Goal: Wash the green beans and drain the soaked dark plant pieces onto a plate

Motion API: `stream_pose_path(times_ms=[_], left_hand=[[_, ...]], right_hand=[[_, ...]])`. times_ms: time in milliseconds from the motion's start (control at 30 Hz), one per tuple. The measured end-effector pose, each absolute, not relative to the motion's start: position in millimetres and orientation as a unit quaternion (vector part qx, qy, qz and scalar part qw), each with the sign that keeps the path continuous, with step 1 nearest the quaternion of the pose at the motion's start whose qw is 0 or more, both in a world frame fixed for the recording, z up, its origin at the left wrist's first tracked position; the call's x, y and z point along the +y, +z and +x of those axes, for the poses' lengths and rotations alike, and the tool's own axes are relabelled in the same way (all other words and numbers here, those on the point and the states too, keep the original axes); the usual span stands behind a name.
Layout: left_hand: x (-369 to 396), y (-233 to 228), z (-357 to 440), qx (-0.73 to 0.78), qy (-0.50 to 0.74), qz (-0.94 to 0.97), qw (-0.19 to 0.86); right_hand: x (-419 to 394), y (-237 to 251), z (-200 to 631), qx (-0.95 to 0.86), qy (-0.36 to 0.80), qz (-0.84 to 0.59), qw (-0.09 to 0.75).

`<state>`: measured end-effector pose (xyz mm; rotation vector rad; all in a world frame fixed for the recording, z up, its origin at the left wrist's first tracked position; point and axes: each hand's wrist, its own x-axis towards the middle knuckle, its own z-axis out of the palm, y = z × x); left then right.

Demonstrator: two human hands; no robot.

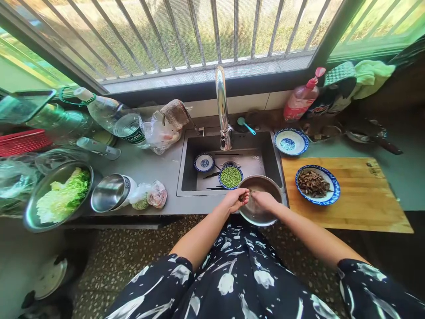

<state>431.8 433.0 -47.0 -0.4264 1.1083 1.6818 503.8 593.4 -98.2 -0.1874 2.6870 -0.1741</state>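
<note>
Over the left rim of a round metal bowl (pixel 257 217), my left hand (pixel 235 201) is closed around a small clump of brown pieces (pixel 244 196). My right hand (pixel 263 200) reaches over the same bowl with its fingertips pinched near that clump; what they hold, if anything, is too small to make out. The bowl sits at the front right edge of the sink. On the right, a blue-rimmed dish of brown shredded pieces (pixel 314 183) rests on a wooden cutting board (pixel 361 199).
The sink (pixel 187 177) holds a bowl of green beans (pixel 231 177), a small dish (pixel 204 162) and chopsticks, under the faucet (pixel 222 102). Leafy greens (pixel 64 195) fill a metal basin at left, beside a metal pot (pixel 109 193). A patterned plate (pixel 291 141) stands right of the sink.
</note>
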Motion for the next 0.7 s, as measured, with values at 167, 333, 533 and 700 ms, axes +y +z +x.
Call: stream_pose_path(times_ms=[167,333,533,700], left_hand=[[433.7,-44.3,432.0,0.467,0.696,-0.177,0.516],[432.7,-44.3,430.8,0.462,0.700,-0.180,0.514],[431.1,-44.3,429.1,0.469,0.697,-0.187,0.509],[432.5,-42.7,429.0,0.483,0.694,-0.170,0.507]], right_hand=[[591.3,-98.4,487.6,0.974,-0.054,0.015,0.218],[578.5,-101.4,486.6,0.969,-0.048,-0.009,0.243],[578.7,-102.2,489.8,0.972,-0.046,-0.009,0.231],[597.6,-84.0,487.8,0.964,-0.173,0.089,0.183]])
